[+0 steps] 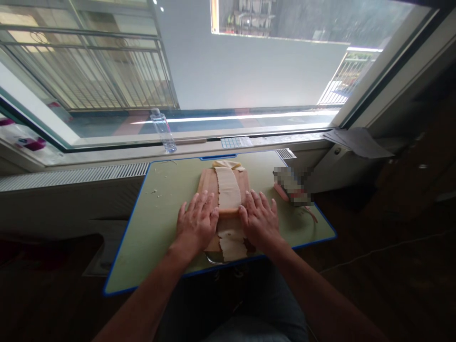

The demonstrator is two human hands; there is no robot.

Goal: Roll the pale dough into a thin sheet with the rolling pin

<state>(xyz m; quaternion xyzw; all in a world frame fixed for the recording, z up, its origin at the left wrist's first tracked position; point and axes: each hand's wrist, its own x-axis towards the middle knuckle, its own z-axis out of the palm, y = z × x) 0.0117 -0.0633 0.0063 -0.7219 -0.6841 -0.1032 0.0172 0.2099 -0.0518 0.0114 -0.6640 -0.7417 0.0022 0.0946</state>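
Daylight fell through a wide window (249, 76) onto a pale green table (160, 199) edged in blue. Near its middle, a long strip of dough (228, 190) lay lengthwise on a wooden board (206, 183), ragged along its sides and folded over at the far end. Its near end reached past the board's front edge, where a curved metal handle (213, 260) showed.

Across the dough lay a rolling pin (228, 212), only its middle visible between the two thumbs. The left hand (197, 221) was palm down over the pin's left part, its fingers stretched forward and slightly spread. The right hand (261, 219) mirrored it on the other side, flat and spread, with its thumb by the dough's edge. The pin's ends were hidden beneath the hands.

Left of the board, a few white crumbs (154, 191) were scattered on the table. To the right lay an object (292, 185) too pixelated to name. Along the windowsill stood a clear bottle (164, 130), with a small gridded card (235, 142) farther right and loose papers (358, 141) beyond the table's far right corner. Outside the glass ran a metal railing (89, 71).
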